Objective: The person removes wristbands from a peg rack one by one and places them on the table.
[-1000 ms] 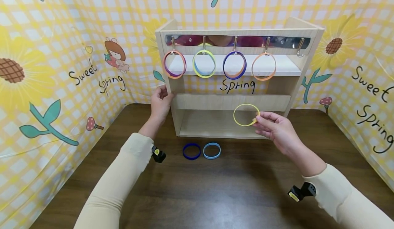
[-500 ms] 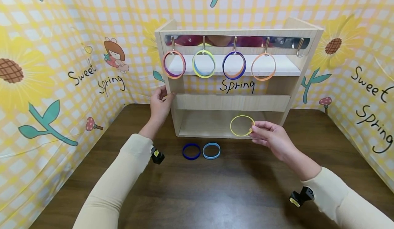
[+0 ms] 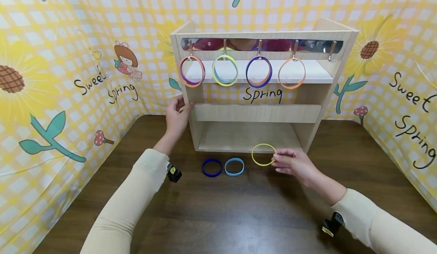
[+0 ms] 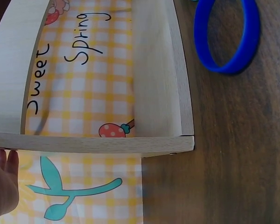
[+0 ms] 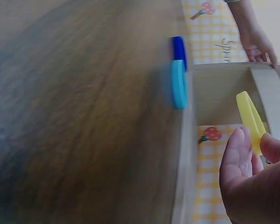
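My right hand [image 3: 296, 165] pinches a thin yellow wristband [image 3: 253, 159] between thumb and fingers, holding it to the right of two bands on the table. In the right wrist view the yellow band [image 5: 250, 119] stands up from the fingertips. A dark blue wristband [image 3: 203, 172] and a light blue wristband [image 3: 234, 174] lie side by side before the wooden rack [image 3: 256, 113]. My left hand [image 3: 176, 118] grips the rack's left side panel, thumb at its front edge. Coloured bands hang from the rack's hooks, including an orange band [image 3: 305, 75]; the rightmost hook [image 3: 332, 52] is bare.
A metal strip [image 3: 243, 45] carries the row of hooks along the rack's top. Below it are a white shelf [image 3: 315, 71] and an open lower compartment [image 3: 225, 136]. A yellow checked cloth [image 3: 143, 3] surrounds the dark wooden table [image 3: 218, 216].
My right hand has lowered the yellow wristband, moving it down and left from before the rack's lower compartment toward the table near the blue bands. The left hand stays at the side panel.
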Available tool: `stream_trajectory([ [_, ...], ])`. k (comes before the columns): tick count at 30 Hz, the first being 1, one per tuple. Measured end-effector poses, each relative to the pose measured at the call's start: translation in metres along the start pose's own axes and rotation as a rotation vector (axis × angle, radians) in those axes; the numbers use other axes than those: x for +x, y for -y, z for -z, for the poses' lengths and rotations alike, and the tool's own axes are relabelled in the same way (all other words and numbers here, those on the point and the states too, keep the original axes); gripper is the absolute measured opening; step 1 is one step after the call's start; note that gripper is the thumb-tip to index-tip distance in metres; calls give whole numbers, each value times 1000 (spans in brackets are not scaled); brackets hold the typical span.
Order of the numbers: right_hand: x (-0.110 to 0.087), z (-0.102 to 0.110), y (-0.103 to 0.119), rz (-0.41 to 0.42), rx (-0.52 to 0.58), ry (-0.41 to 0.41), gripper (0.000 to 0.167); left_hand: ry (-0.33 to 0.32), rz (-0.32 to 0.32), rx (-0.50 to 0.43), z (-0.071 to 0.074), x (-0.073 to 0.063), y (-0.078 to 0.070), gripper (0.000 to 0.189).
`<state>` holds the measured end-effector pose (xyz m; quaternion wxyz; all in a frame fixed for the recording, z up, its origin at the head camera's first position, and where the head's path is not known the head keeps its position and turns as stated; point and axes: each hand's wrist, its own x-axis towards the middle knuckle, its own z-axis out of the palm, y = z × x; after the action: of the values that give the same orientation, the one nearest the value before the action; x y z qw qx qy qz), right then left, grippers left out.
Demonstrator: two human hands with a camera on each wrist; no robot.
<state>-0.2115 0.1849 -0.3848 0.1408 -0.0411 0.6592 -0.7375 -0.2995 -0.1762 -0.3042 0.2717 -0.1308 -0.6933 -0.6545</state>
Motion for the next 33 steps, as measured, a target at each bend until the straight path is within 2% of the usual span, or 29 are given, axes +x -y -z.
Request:
stream_trajectory([
  [4, 4, 2, -11, -26, -30, 13, 14, -3, -3, 7, 2, 0, 1, 36],
  [10, 11, 2, -22, -45, -83, 14, 34, 12, -3, -13, 3, 0, 1, 38],
  [14, 16, -1, -28, -70, -114, 14, 39, 12, 5, -27, 3, 0, 2, 38],
  [20, 21, -5, -32, -99, -143, -5, 37, 15, 5, -40, 4, 2, 8, 38],
  [27, 23, -9, -33, -131, -187, -32, 35, 7, 17, -53, 5, 11, 31, 40],
  [33, 24, -12, -33, -132, -247, -70, 30, -8, 22, -55, 4, 11, 32, 38],
])
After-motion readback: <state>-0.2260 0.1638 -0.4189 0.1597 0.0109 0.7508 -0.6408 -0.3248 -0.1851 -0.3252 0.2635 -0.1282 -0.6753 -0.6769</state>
